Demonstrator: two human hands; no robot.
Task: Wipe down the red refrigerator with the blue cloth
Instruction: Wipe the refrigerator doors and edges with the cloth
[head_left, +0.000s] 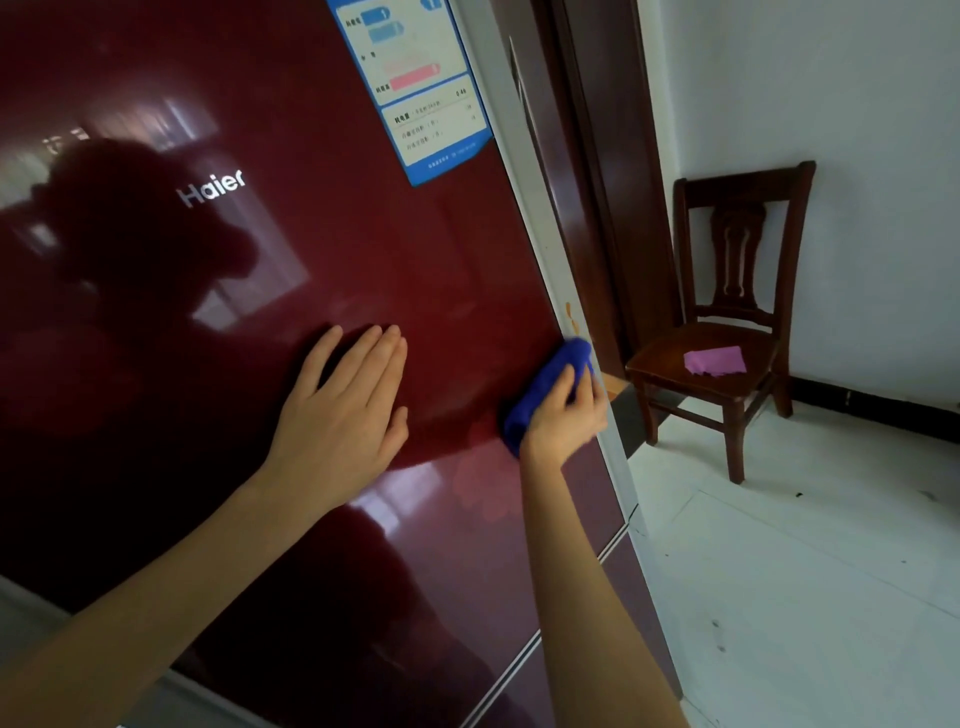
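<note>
Half the cloth (543, 387) hides under your right hand (563, 418), which grips it at the right edge of the fridge (363, 249). Your left hand (345, 410) lies flat on the fridge, fingers straight. The sticker (415, 88) is too blurry to read.

"haier" on the red refrigerator door (322, 249), blue label (415, 88) reading "0.46", other print unreadable

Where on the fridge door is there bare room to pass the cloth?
Free: the refrigerator door between the Haier logo and the left hand, and the stretch between the energy label and the blue cloth. Crowded: the narrow strip between left hand and right hand.
</note>
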